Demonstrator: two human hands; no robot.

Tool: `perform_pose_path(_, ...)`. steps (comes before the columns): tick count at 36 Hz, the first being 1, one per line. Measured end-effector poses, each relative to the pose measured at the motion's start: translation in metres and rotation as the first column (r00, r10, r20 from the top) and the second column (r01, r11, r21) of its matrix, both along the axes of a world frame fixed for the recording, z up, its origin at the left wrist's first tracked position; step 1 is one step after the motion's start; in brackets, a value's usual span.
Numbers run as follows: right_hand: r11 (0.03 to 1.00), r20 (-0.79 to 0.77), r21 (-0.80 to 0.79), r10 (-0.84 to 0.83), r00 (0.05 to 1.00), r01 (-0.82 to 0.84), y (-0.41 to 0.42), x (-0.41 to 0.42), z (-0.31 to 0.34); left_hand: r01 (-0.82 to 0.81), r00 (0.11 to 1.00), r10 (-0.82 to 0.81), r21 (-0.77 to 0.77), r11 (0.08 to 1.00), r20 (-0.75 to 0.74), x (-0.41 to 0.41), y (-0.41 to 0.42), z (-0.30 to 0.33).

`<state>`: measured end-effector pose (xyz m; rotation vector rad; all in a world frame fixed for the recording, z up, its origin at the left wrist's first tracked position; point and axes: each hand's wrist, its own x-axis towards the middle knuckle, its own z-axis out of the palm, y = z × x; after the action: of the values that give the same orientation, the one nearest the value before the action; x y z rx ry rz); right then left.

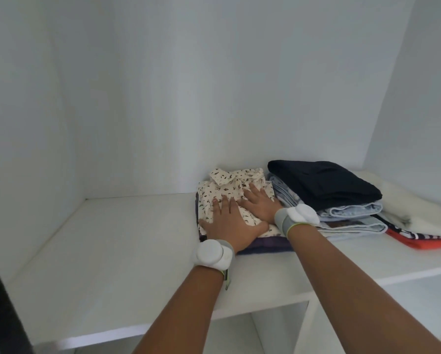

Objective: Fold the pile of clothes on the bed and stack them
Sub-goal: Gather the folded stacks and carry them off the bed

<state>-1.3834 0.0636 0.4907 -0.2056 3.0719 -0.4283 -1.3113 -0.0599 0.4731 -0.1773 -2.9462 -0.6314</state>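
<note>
White wardrobe shelf fills my view. Both grips lie flat and released: left hand and right hand press the folded floral shirt, which tops what looks like a purple garment. Right of my grips sits a second stack.

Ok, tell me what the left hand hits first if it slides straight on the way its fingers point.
The left hand, flat on the patterned shirt, points toward the back; it would probably meet the shirt's raised collar, then the white back wall. Depth is uncertain.
</note>
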Motion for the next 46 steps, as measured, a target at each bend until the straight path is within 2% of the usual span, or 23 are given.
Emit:
perform_pose_path(8,0.995,-0.076,-0.101,-0.008,0.997,0.0,0.0,0.01,-0.002,-0.001,1.0,0.001,0.006,1.0,-0.006,0.001,-0.001,-0.002)
perform_pose_path(12,0.958,-0.101,-0.283,0.007,0.995,-0.036,-0.003,0.03,0.003,0.001,1.0,-0.002,0.041,0.999,0.013,0.003,-0.003,0.0)
perform_pose_path(15,0.933,-0.124,-0.356,0.002,0.992,-0.046,-0.003,0.05,0.007,-0.003,1.0,0.002,0.062,0.998,0.019,0.002,-0.004,0.001)
perform_pose_path(18,0.863,-0.147,-0.503,-0.027,0.989,-0.051,-0.002,0.073,0.009,-0.003,1.0,0.001,0.084,0.996,0.021,0.004,-0.005,0.003)
perform_pose_path(22,0.853,-0.208,-0.52,-0.073,0.976,-0.047,-0.006,0.103,0.01,0.048,0.998,-0.053,0.169,0.984,0.026,0.009,-0.013,0.007)
perform_pose_path(25,0.87,-0.343,-0.478,-0.06,0.938,-0.119,-0.007,0.131,0.005,0.093,0.996,-0.083,0.336,0.937,-0.043,0.028,-0.023,0.009)
perform_pose_path(27,0.861,-0.436,-0.482,-0.077,0.896,-0.16,-0.007,0.141,-0.001,0.134,0.99,-0.095,0.488,0.863,-0.103,0.039,-0.031,0.009)
perform_pose_path(29,0.844,-0.491,-0.498,-0.084,0.867,-0.2,-0.008,0.154,-0.005,0.16,0.982,-0.074,0.563,0.811,-0.174,0.058,-0.038,0.011)
perform_pose_path(33,0.757,-0.563,-0.58,-0.105,0.819,-0.301,-0.018,0.179,-0.011,0.245,0.916,-0.003,0.55,0.799,-0.402,0.094,-0.052,0.018)
perform_pose_path(37,0.618,-0.559,-0.68,-0.089,0.824,-0.395,-0.039,0.219,-0.011,0.306,0.851,0.016,0.52,0.797,-0.525,0.144,-0.068,0.021)
perform_pose_path(43,0.478,-0.573,-0.722,-0.008,0.82,-0.5,-0.088,0.261,0.001,0.23,0.724,0.139,0.427,0.875,-0.675,0.214,-0.112,0.031)
perform_pose_path(46,0.471,-0.591,-0.698,0.046,0.806,-0.539,-0.115,0.271,0.007,0.184,0.684,0.192,0.422,0.888,-0.704,0.24,-0.132,0.036)
